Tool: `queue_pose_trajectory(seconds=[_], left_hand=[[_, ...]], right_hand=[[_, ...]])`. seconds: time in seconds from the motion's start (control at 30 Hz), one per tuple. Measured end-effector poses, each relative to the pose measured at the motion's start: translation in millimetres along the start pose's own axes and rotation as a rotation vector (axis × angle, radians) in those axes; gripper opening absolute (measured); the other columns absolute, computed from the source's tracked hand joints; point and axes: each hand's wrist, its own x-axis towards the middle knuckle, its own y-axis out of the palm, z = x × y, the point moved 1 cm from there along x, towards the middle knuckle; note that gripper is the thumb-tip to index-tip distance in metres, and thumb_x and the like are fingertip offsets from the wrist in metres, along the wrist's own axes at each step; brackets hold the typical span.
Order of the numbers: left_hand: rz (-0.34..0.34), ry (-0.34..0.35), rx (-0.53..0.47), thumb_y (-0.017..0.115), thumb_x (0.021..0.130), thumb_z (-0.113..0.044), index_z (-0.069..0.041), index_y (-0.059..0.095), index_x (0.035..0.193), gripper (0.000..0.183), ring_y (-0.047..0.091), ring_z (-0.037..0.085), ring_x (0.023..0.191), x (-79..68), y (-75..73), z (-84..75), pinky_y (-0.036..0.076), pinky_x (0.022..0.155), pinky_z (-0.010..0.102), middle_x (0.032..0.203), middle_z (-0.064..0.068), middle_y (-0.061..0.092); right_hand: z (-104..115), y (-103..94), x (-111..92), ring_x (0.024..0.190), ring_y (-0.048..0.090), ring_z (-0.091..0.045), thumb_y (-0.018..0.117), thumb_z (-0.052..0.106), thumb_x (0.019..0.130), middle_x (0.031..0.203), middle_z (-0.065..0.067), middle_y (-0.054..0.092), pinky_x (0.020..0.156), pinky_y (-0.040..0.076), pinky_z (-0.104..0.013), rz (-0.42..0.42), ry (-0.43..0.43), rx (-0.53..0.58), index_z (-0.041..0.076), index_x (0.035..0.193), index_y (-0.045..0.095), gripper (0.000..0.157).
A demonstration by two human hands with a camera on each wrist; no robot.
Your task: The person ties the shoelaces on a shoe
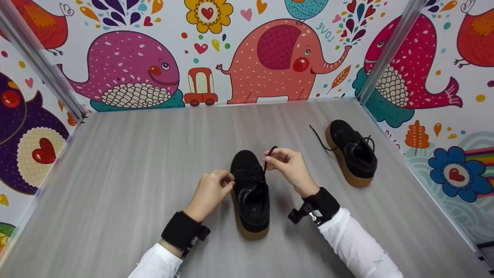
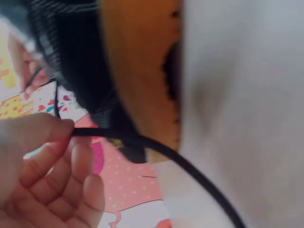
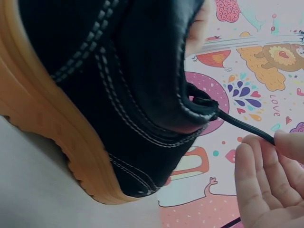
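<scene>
A black shoe with a tan gum sole stands on the grey surface, toe pointing away from me. Along its left side, my left hand pinches one black shoelace between thumb and fingers, and the lace's tail curves down past the sole in the left wrist view. My right hand, to the right of the toe, pinches the other lace end and holds it raised. From the eyelets to those fingers the lace runs nearly straight in the right wrist view. White stitching shows on the shoe's side.
A second black shoe with a tan sole sits at the right, its loose lace trailing left. Printed cartoon panels wall in the grey surface at the back and both sides, with metal posts in the corners.
</scene>
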Motion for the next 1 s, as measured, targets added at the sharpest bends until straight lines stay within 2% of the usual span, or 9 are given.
queue_pose_trajectory(seconds=[0.13, 0.3, 0.53, 0.77, 0.9, 1.0], left_hand=[[-0.041, -0.009, -0.030, 0.070, 0.077, 0.000, -0.006, 0.065, 0.075, 0.008, 0.058, 0.011, 0.060, 4.9, -7.9, -2.9, 0.049, 0.053, 0.021, 0.070, 0.003, 0.064], [-0.021, -0.034, -0.051, 0.068, 0.078, 0.000, -0.006, 0.064, 0.077, 0.007, 0.057, 0.010, 0.060, 10.5, -7.2, -7.2, 0.048, 0.053, 0.020, 0.070, 0.002, 0.064], [-0.014, -0.001, -0.111, 0.069, 0.079, 0.001, -0.005, 0.068, 0.085, 0.008, 0.059, 0.012, 0.067, 23.9, 2.2, -18.2, 0.050, 0.059, 0.024, 0.078, 0.005, 0.066], [-0.010, 0.023, -0.150, 0.074, 0.080, -0.004, -0.006, 0.071, 0.085, 0.006, 0.061, 0.013, 0.069, 26.8, 4.3, -22.3, 0.052, 0.061, 0.027, 0.081, 0.004, 0.067], [-0.013, 0.035, -0.169, 0.074, 0.080, -0.007, -0.007, 0.072, 0.085, 0.005, 0.062, 0.014, 0.072, 30.3, 5.6, -26.6, 0.053, 0.064, 0.030, 0.084, 0.004, 0.069], [-0.018, 0.043, -0.181, 0.073, 0.080, -0.007, -0.006, 0.072, 0.086, 0.005, 0.063, 0.014, 0.073, 32.3, 5.8, -29.7, 0.053, 0.065, 0.029, 0.086, 0.004, 0.069]], right_hand=[[4, 6.3, 8, 0.067, 0.066, -0.016, 0.068, 0.002, 0.085, 0.088, -0.015, 0.071, 0.066, 0.057, -0.032, 0.057, -0.005, -0.088, -0.011, 0.096, 0.065, 0.017], [7, 8.6, 15, 0.068, 0.066, -0.015, 0.067, 0.002, 0.086, 0.091, -0.015, 0.071, 0.065, 0.057, -0.032, 0.115, 0.021, -0.178, -0.004, 0.095, 0.069, 0.011], [11, 1.2, 18, 0.069, 0.066, -0.015, 0.068, 0.004, 0.086, 0.097, -0.017, 0.071, 0.064, 0.057, -0.032, 0.104, 0.059, -0.200, -0.011, 0.097, 0.065, 0.019], [13, 2.1, 22, 0.069, 0.067, -0.015, 0.068, 0.005, 0.086, 0.102, -0.024, 0.068, 0.066, 0.058, -0.032, 0.139, 0.088, -0.221, -0.013, 0.098, 0.065, 0.021], [15, 4.9, 23, 0.067, 0.067, -0.016, 0.068, 0.004, 0.086, 0.101, -0.027, 0.067, 0.064, 0.058, -0.032, 0.148, 0.094, -0.236, -0.012, 0.098, 0.066, 0.020], [16, 9.4, 25, 0.065, 0.067, -0.016, 0.069, 0.005, 0.085, 0.093, -0.024, 0.069, 0.063, 0.058, -0.032, 0.155, 0.090, -0.257, -0.009, 0.097, 0.068, 0.018]])
